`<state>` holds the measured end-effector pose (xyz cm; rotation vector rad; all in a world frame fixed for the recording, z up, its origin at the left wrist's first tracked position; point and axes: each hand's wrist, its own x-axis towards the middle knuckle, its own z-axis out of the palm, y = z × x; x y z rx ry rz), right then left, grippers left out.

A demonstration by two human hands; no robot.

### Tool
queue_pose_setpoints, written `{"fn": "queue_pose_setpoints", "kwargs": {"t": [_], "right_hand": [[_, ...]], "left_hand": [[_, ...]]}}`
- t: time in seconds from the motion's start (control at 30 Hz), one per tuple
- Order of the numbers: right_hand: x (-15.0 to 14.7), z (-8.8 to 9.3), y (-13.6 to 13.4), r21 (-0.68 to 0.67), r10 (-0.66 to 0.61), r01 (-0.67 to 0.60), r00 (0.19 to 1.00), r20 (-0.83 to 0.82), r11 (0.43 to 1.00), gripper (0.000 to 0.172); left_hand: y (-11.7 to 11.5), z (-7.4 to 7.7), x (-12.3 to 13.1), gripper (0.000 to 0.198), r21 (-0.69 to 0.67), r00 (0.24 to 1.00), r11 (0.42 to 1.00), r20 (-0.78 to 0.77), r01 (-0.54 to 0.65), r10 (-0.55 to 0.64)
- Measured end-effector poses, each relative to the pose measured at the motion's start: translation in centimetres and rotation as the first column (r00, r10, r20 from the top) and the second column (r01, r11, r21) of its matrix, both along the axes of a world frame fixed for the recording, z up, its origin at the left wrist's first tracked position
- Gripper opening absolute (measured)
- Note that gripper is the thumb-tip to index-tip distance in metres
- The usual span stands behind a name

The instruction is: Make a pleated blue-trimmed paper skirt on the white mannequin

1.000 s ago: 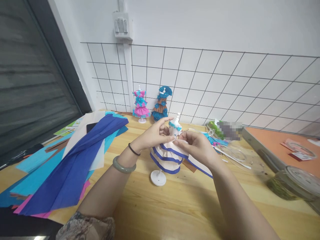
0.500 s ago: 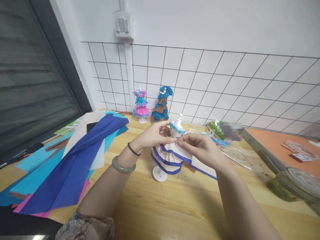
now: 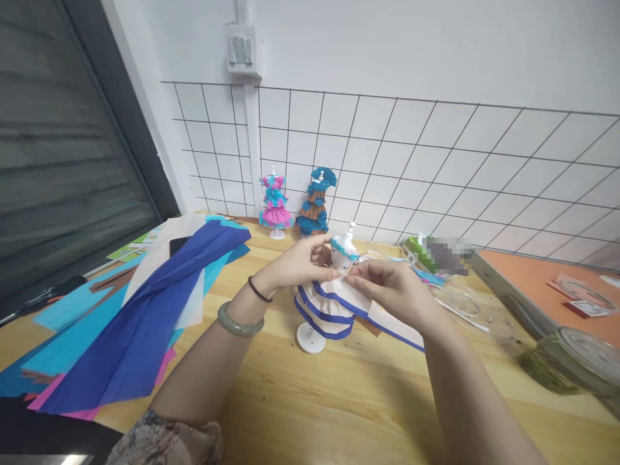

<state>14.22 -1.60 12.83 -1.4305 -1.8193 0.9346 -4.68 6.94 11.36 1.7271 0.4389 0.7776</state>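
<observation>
One dressed mannequin [image 3: 329, 309] between both hands [image 3: 306, 263] [image 3: 394, 288]

White wall [image 3: 436, 51], black grid [image 3: 386, 140] along its lower part, dark slatted panel [image 3: 62, 123] at left, pale wooden tabletop [image 3: 276, 400]

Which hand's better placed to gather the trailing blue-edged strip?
Right, probably: the right hand pinches at the waist of the dress form, with the blue-edged strip trailing beneath it. The left hand is on the form's opposite side, farther from that length.

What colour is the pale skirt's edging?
The edging is deep blue, best seen in the head view.
</observation>
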Motion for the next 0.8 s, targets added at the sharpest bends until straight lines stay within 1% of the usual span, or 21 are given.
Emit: {"fn": "queue_pose_setpoints", "kwargs": {"t": [0.1,0.23,0.37,0.43,0.6,0.8], "right_hand": [[-0.05,0.17,-0.14,0.013,0.056,-0.057,0.998,0.016,0.998,0.027],[-0.09,0.22,-0.12,0.125,0.016,-0.026,0.997,0.080,0.992,0.025],[-0.11,0.06,0.08,0.176,0.013,-0.022,0.998,0.055,0.984,0.026],[-0.18,-0.04,0.13,0.203,-0.020,0.010,0.999,0.045,0.979,0.026],[-0.52,0.01,0.06,0.267,-0.142,0.116,0.987,0.079,0.957,0.025],[-0.61,-0.04,0.26,0.254,-0.205,0.178,0.975,0.086,0.951,0.026]], "left_hand": [[-0.02,-0.01,0.05,0.053,0.001,1.000,1.000,0.007,-0.001,0.001],[-0.06,-0.01,0.10,0.052,0.004,1.000,1.000,0.018,0.015,-0.015],[-0.10,0.06,0.05,0.052,0.005,1.000,1.000,0.019,0.025,-0.025],[-0.13,0.12,0.01,0.051,0.007,1.000,1.000,0.014,0.028,-0.028],[-0.14,0.17,-0.02,0.052,0.014,0.999,0.999,0.018,0.033,-0.033],[-0.08,0.03,-0.02,0.051,0.009,1.000,1.000,0.021,0.023,-0.023]]}}
